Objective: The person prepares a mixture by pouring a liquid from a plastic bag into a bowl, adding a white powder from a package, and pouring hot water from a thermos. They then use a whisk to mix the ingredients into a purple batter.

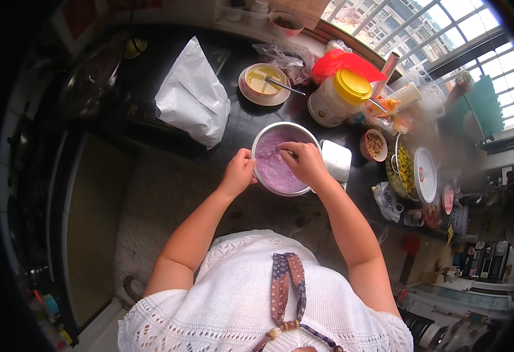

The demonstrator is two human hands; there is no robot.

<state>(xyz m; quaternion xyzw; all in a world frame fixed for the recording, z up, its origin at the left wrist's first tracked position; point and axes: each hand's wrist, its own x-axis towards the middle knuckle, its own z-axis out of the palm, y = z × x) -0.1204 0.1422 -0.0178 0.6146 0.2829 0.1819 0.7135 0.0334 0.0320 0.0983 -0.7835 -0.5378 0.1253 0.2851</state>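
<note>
A round metal bowl (258, 174) with purple liquid (279, 176) is in front of me, at the counter's near edge. My left hand (240, 169) grips its left rim, thumb near the top edge. Over the bowl, my right hand (303, 163) is closed around a thin utensil, mostly hidden by my fingers; its kind is unclear. Streaks and froth mark the liquid's surface. Right of the bowl, partly behind my right wrist, sits a kitchen scale (337, 159) with a pale square top.
A white plastic bag (193, 99) lies left on the black counter (239, 119). Behind are a bowl of yellow liquid (261, 79) with a spoon and a yellow-lidded jar (334, 103). Rightward stand a small bowl of brown bits (373, 145) and a pot of green fruit (404, 169).
</note>
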